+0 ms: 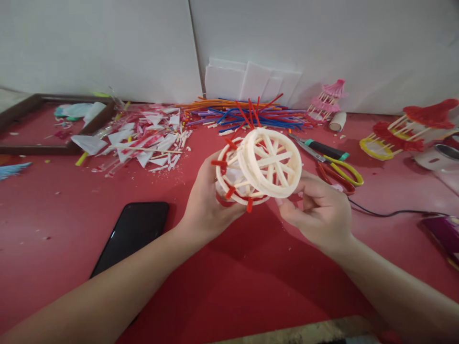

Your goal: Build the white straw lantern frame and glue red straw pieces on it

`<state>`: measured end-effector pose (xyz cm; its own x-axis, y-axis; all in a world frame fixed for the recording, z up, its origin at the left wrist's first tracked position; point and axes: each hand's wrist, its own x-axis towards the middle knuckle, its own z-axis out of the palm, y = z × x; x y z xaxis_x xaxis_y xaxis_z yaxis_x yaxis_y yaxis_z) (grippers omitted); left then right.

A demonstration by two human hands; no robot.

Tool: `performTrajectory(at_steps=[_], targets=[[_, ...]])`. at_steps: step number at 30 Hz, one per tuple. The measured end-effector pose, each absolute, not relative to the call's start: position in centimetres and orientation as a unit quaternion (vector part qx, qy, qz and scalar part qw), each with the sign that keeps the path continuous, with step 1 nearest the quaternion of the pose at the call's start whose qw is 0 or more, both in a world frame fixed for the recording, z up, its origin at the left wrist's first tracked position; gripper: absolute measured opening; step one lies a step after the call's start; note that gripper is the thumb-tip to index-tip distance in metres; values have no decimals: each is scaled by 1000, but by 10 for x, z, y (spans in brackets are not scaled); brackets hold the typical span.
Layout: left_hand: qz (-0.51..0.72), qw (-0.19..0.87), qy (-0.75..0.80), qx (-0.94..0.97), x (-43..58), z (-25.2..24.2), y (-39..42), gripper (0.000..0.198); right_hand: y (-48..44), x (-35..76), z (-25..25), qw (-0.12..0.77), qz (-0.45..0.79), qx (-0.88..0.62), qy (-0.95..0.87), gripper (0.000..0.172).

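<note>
A cream, wheel-like craft piece point(274, 161) is held up over the red table, its spoked round end turned toward the camera. Behind that end, thin cream sticks lead to a second ring with short red pipe-cleaner ends poking outward. My left hand point(208, 203) is wrapped round the far ring from the left, its fingertips partly hidden behind the piece. On the right, my right hand point(317, 208) pinches the lower right edge of the spoked end with thumb and fingers.
A black phone point(132, 234) lies left of my hands. Behind are scraps point(143, 143), pipe cleaners point(247, 114), pliers point(326, 149) and yellow-handled scissors point(344, 172). Pink point(328, 100) and red point(412, 126) tiered models stand at the right; a dark frame point(43, 149) is at left.
</note>
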<state>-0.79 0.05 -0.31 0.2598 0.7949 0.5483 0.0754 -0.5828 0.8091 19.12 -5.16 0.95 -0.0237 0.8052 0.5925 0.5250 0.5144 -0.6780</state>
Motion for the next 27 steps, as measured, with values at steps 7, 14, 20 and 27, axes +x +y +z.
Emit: performTrajectory(at_steps=[7,14,20,27], targets=[[526,319,305,727,-7,-8,1,80,-53,192,10,502,154,-483,-701,13],[505,251,339,753,-13,-16,4,92,-52,188,15,480,112,-495,-716,12],[519,295,326,733,-11,-12,2,80,-52,190,15,492,81,-461,-734,9],[506,416,332,679,-11,-9,-2,78,-50,198,17,467,-88,-381,-793,30]])
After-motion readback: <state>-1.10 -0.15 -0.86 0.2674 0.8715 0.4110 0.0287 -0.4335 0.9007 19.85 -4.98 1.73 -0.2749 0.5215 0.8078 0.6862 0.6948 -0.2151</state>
